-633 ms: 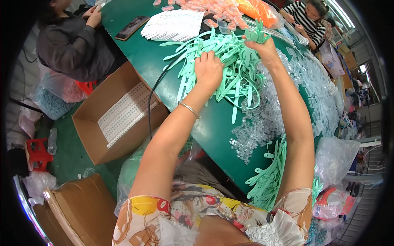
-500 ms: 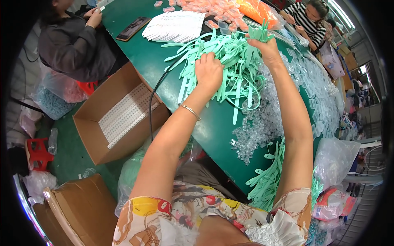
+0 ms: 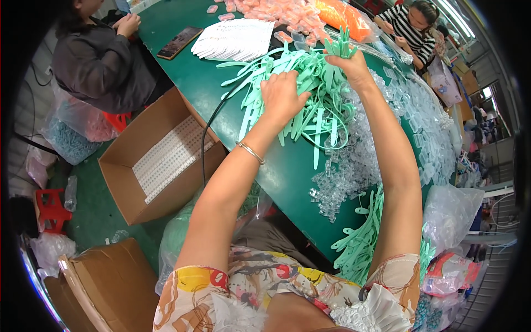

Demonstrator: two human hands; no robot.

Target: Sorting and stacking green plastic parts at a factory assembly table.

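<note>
A tangled heap of mint-green straps (image 3: pixel 318 108) lies on the green table, some ending in narrow tips, some bent into loops. My left hand (image 3: pixel 282 97) rests on the left side of this heap, thumb spread away from the fingers; the fingertips are partly hidden, and no strap shows lifted in it. At the heap's far right, my right hand (image 3: pixel 351 65) is closed round a bunch of green straps (image 3: pixel 342 45), whose ends fan up above the fist. Nearer me, beneath my right forearm, lies a second pile of green straps (image 3: pixel 357 249).
Clear plastic pieces (image 3: pixel 348 180) spread right of the heap. Beyond it are white printed sheets (image 3: pixel 235 37), a phone (image 3: pixel 180 42) and orange pieces (image 3: pixel 276 14). A black cable (image 3: pixel 206 144) hangs over the table edge beside an open carton (image 3: pixel 124 191). Two people sit across the table.
My left thumb has swung outward from the fingers, and that hand has shifted slightly. My right hand has moved a little left with its bunch of straps.
</note>
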